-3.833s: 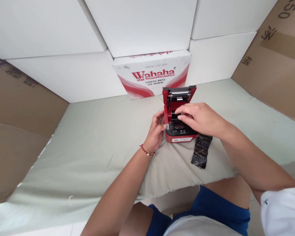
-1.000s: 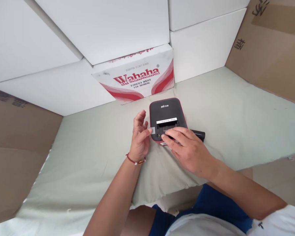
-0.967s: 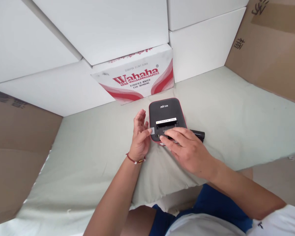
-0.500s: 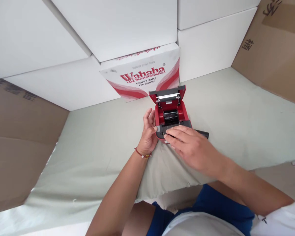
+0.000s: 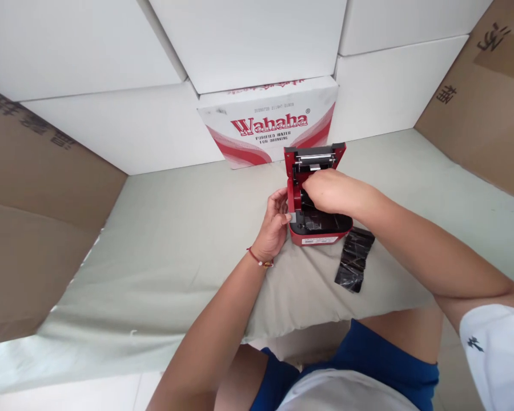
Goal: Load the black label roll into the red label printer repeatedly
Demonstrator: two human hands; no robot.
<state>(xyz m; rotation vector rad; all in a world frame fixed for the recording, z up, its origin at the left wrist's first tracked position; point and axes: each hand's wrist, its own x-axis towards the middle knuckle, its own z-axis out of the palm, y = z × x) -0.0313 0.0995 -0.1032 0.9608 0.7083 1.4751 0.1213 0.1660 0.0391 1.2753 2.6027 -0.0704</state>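
Left hand (image 5: 274,225) braced the red printer (image 5: 319,228) by its left wall on the cloth (image 5: 163,257), fingers spread. Right hand (image 5: 328,191) was curled inside the open bay; we couldn't tell its grip. Light, rigid plastic; we judged the hinged lid (image 5: 314,157) fragile, so hold the base. Black strip (image 5: 354,260) lay just right.

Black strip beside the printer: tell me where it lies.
The black strip lies on the pale cloth just right of the red printer, under the right forearm.

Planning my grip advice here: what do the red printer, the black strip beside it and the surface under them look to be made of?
Red printer: seemingly hard moulded plastic, smooth with a slight sheen, its raised lid rigid. Black strip: probably thin glossy film or ribbon, since it lies limp and wrinkled with reflections. Surface: pale greenish woven cloth, matt, creased and draping over the near edge.
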